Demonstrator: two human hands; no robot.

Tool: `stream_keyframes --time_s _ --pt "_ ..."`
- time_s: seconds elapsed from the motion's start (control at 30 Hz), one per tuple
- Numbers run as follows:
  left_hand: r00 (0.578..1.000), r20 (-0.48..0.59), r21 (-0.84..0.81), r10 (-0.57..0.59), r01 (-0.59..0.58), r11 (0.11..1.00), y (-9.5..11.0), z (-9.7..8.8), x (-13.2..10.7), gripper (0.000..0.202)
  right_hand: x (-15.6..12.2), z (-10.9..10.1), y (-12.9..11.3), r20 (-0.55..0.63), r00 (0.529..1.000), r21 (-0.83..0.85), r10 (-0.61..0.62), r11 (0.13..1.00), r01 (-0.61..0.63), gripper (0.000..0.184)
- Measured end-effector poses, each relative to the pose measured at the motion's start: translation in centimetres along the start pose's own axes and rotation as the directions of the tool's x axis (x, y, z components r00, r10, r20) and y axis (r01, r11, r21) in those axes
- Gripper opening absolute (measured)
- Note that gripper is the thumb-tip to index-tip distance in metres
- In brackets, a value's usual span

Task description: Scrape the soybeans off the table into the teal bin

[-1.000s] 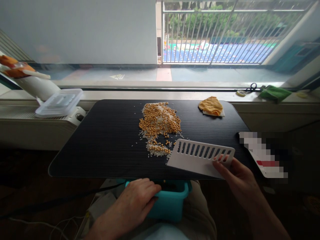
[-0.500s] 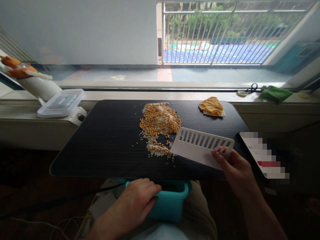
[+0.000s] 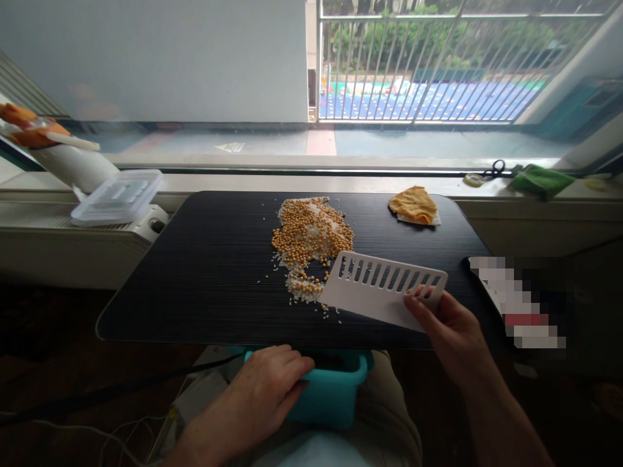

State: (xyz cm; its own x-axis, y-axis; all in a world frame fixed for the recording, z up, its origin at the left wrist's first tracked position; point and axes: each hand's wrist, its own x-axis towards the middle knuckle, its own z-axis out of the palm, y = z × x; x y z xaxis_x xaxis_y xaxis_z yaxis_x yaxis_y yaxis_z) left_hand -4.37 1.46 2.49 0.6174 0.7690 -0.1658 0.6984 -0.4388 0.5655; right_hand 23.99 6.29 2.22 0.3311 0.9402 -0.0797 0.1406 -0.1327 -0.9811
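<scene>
My right hand (image 3: pixel 445 324) pinches a flat white slotted plastic plate (image 3: pixel 363 295) by its right end, thumb on top. The plate is tilted over the black table (image 3: pixel 195 272), and its left corner meets a small strip of rice and soybeans (image 3: pixel 305 287). Just beyond lies the main heap of soybeans mixed with white rice (image 3: pixel 311 230). Below the table's front edge, my left hand (image 3: pixel 275 376) is closed over the rim of a turquoise plastic bin (image 3: pixel 326 395) on my lap. The bin's contents are too dark to make out.
A folded yellow cloth (image 3: pixel 413 204) lies at the table's back right. A partly blurred-out phone-like slab (image 3: pixel 491 292) is at the right edge. Along the sill are a clear plastic lid (image 3: pixel 119 198), scissors (image 3: pixel 496 168) and a green cloth (image 3: pixel 540 180).
My right hand has moved the slotted plate a little to the left, its corner now covering the right end of the small strip. My left hand stays on the bin.
</scene>
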Motion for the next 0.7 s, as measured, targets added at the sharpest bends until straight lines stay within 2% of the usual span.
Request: stream_keyframes --time_s 0.2,0.5,0.57,0.63,0.7 --pt "1.000 0.014 -0.004 -0.002 0.002 1.000 0.1 -0.1 -0.1 0.020 0.4 -1.5 0.4 0.065 0.996 -0.018 0.052 0.999 -0.051 0.031" --pt "0.998 0.039 0.000 -0.042 0.043 0.999 0.0 -0.1 -0.1 0.020 -0.7 -0.9 0.0 0.178 0.983 0.002 0.042 0.999 -0.044 0.027" --pt "0.998 0.039 0.002 -0.047 0.047 0.999 -0.1 -0.1 -0.2 0.020 -0.4 -1.1 0.1 0.126 0.991 0.013 0.043 0.999 -0.045 0.028" --pt "0.999 0.034 0.000 -0.043 0.043 0.999 -0.2 -0.1 -0.3 0.020 0.0 -1.1 0.2 -0.007 1.000 0.020 0.030 0.999 -0.030 0.028" --pt "0.999 0.026 -0.003 -0.034 0.034 0.999 -0.3 0.0 -0.3 0.020 0.5 -1.0 0.2 -0.086 0.996 0.011 0.013 1.000 -0.012 0.028"
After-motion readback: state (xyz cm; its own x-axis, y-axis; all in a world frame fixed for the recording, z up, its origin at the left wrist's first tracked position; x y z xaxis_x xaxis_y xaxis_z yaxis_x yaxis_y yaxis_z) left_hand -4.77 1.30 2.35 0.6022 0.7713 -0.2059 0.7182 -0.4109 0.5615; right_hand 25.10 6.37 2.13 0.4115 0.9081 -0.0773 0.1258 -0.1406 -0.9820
